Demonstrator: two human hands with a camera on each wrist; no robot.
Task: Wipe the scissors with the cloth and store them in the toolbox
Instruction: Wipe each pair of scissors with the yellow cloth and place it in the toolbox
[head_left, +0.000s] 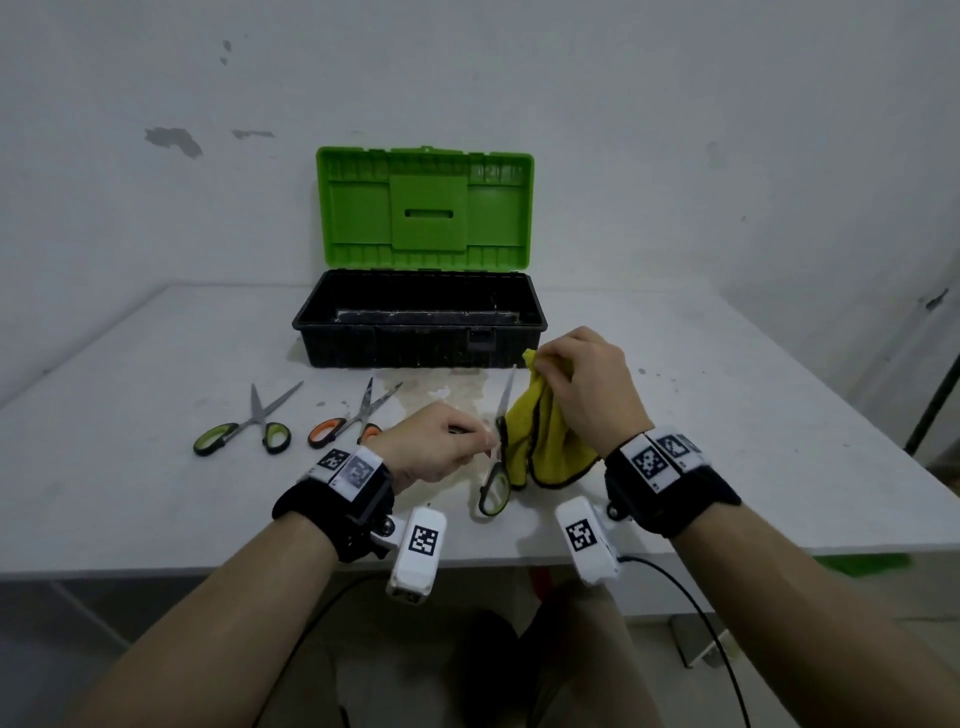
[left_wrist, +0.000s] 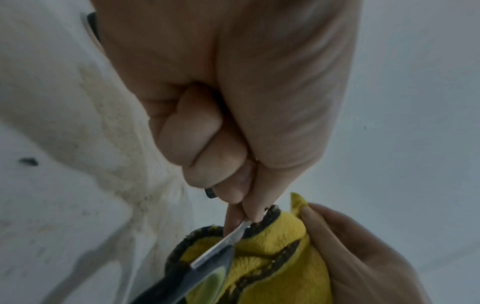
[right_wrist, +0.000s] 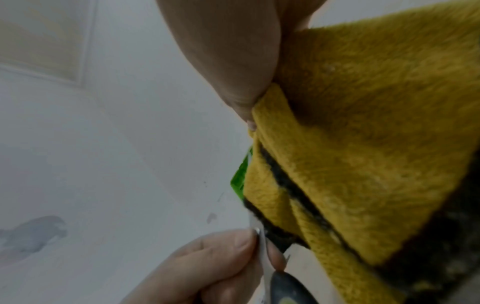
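Observation:
My left hand (head_left: 441, 447) pinches a pair of black-and-green handled scissors (head_left: 497, 457) near the pivot, blades pointing away toward the toolbox. In the left wrist view the left hand (left_wrist: 244, 207) pinches the scissors' metal (left_wrist: 221, 246) against the cloth (left_wrist: 275, 257). My right hand (head_left: 582, 384) grips a yellow cloth with dark edging (head_left: 545, 436) beside the blade. From the right wrist, the cloth (right_wrist: 363, 144) hangs from the right hand (right_wrist: 233, 61). The black toolbox (head_left: 415, 358) stands behind, with its green lid (head_left: 426, 208) raised.
Two more pairs of scissors lie on the white table (head_left: 727, 441) at the left: a green-handled pair (head_left: 249, 428) and an orange-handled pair (head_left: 353, 415). A stain (head_left: 441, 389) marks the table before the toolbox. A black cable (head_left: 701, 623) hangs off the front edge.

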